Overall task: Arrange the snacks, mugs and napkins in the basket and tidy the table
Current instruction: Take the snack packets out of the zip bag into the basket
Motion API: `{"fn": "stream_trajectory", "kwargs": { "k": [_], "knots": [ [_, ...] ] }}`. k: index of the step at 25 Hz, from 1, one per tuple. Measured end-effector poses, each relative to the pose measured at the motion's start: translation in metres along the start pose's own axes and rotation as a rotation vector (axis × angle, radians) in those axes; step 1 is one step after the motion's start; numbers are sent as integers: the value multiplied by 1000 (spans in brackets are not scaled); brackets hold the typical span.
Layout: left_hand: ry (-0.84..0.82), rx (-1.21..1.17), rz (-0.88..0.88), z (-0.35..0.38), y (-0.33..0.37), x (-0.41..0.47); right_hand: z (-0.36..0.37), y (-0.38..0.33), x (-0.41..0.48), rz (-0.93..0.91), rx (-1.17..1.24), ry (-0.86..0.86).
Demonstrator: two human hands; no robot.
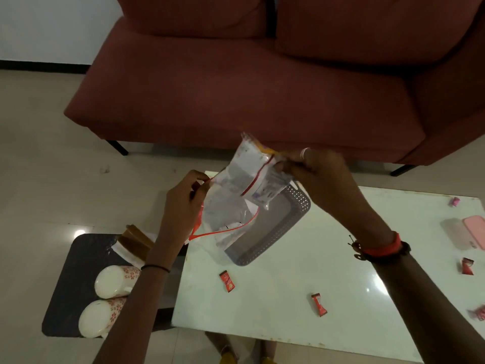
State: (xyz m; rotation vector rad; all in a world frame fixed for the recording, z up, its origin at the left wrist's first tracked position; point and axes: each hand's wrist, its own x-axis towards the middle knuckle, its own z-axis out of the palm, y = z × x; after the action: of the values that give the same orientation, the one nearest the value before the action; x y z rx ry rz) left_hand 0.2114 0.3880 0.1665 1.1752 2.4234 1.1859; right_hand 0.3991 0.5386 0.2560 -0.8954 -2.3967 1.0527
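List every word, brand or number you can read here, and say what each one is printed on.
No text can be read.
Red candy wrapper: yellow mark, print too blurred.
Second red candy wrapper: light print, too small.
Packet in the clear zip bags: print blurred.
Mugs: red flower pattern only, no words.
Grey basket: no label visible.

No legible text on wrappers (227, 281) or bag (231, 206).
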Motion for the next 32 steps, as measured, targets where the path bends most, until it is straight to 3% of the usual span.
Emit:
{"fn": "stream_trajectory", "kwargs": {
  "k": [3,6,11,15,23,28,32],
  "knots": [
    [-2,-11,-7,-2,-3,3,-15,37,13,219,401,210],
    [-3,-4,-1,-3,-6,5,-5,101,26,371,373,340],
    [4,0,-12,0,-9,11,61,209,29,654,29,65],
    [-5,9,-15,2,-13,16,101,251,28,771,-71,-68],
    [26,34,-46,1,-17,18,127,286,54,728,-165,-109],
    [-6,23,-85,3,-17,16,126,288,46,752,-396,27],
    [4,24,-62,8,-9,13,107,267,47,700,-317,90]
  ]
}}
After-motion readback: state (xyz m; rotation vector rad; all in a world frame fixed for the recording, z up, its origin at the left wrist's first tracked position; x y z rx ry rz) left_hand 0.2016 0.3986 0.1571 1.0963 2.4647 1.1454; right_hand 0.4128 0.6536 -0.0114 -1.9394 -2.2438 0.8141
